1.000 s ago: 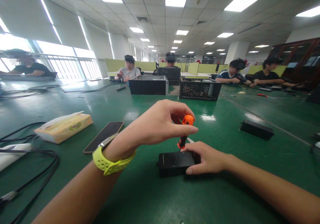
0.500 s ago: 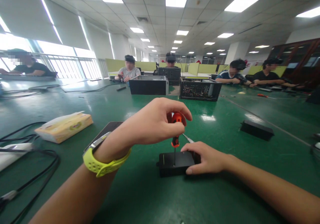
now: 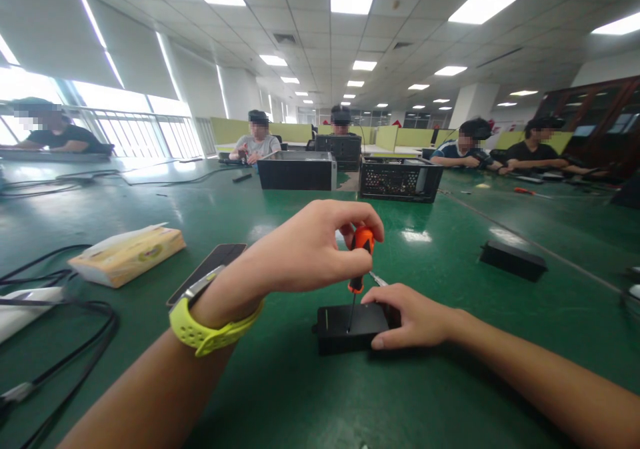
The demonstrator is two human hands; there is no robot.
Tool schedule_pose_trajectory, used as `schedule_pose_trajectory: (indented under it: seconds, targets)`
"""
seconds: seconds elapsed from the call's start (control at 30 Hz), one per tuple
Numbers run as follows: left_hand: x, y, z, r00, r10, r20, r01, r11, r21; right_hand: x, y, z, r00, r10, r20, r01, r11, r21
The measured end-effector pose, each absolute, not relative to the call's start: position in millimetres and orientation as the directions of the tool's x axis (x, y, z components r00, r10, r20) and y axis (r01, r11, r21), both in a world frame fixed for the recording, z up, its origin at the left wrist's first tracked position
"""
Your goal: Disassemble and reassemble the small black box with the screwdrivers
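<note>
Orange screwdriver [image 3: 364, 241], pinched in the grip of the left hand [image 3: 317, 249], meets the black box [image 3: 333, 325], lower centre; right hand [image 3: 420, 319] clasps its end. Straightening that slight lean oughta help.

We see a smooth, glossy tabletop [image 3: 295, 402], a matt, plastic-looking box [image 3: 337, 344] nearby, a screwdriver [image 3: 356, 282] with plastic-looking handle [image 3: 365, 237] and metal-looking shaft [image 3: 352, 312], a shiny film-wrapped pack [image 3: 127, 257] at left, and a perforated, metal-looking case [image 3: 385, 179] far off.

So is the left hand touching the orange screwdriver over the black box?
Touching. The head view shows the left hand gripping the screwdriver by its handle, between thumb and fingers.
</note>
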State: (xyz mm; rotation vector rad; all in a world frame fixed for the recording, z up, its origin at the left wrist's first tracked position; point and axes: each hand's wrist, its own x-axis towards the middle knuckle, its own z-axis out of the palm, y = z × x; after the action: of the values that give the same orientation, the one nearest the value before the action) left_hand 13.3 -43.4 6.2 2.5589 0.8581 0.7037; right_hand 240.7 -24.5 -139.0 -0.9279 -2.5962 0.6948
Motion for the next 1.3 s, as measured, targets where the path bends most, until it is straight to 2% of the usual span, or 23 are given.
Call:
schedule_pose_trajectory:
  seconds: [0.4,0.7,0.93,1.03,1.23,1.3]
  targets:
    - [12.0,-42.5,3.4,0.725,0.599,0.34,0.415,-0.774,0.477,240.2,-25.0,-138.5,-0.744,0.656,0.126,0.516,0.684,-0.516]
    - [15.2,-42.5,1.5,0.73,0.607,0.314,0.454,-0.775,0.44,239.5,-24.4,-140.6,-0.746,0.657,0.113,0.515,0.676,-0.527]
    - [14.0,-41.1,2.4,0.717,0.61,0.338,0.498,-0.787,0.363,239.5,-24.7,-138.9,-0.739,0.664,0.117,0.522,0.673,-0.524]
    - [13.5,-40.9,1.8,0.696,0.625,0.354,0.554,-0.781,0.289,239.6,-24.8,-139.2,-0.738,0.663,0.124,0.521,0.677,-0.52]
    - [16.1,-43.4,1.5,0.583,0.692,0.425,0.775,-0.631,-0.037,239.0,-24.6,-139.5,-0.748,0.652,0.122,0.51,0.683,-0.523]
    - [16.8,-45.3,2.8,0.581,0.696,0.422,0.786,-0.614,-0.07,239.0,-24.5,-139.3,-0.748,0.652,0.121,0.512,0.684,-0.52]
